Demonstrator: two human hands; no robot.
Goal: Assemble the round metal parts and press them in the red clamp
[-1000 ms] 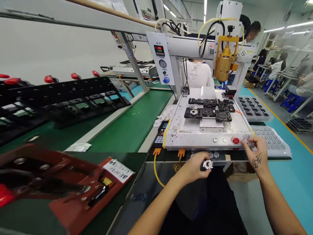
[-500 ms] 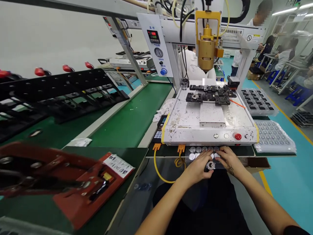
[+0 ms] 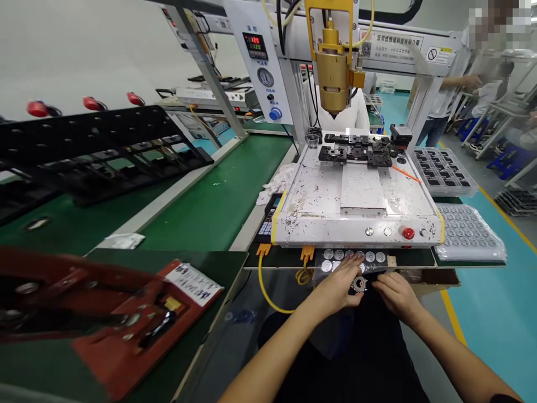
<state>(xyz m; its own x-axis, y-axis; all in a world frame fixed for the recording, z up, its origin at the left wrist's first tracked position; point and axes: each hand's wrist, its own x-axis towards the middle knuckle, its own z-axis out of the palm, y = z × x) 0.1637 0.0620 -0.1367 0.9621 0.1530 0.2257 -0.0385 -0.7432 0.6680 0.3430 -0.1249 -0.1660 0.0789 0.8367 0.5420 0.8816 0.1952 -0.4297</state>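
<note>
My left hand (image 3: 342,285) reaches over a clear sheet with rows of round silver stickers (image 3: 328,254). It holds a small round metal-rimmed part (image 3: 359,284) between thumb and fingers, near the sheet's front edge. Just to the right, my right hand (image 3: 393,292) has its fingers drawn together beside the sheet's lower right corner; whatever is between its fingertips is too small to make out. The sheet lies at the bench edge, in front of the white dispensing machine (image 3: 319,229).
Black fixtures (image 3: 356,152) sit on the machine's bed under a gold nozzle head (image 3: 333,84). Trays (image 3: 467,232) stand to the right. A red clamp press (image 3: 138,330) and green belt (image 3: 218,196) are on the left. A person stands at the back right.
My right hand has drawn back from the sheet's stickers toward me, its fingers closing. My left hand stays over the sheet with the round part. The view has shifted slightly.
</note>
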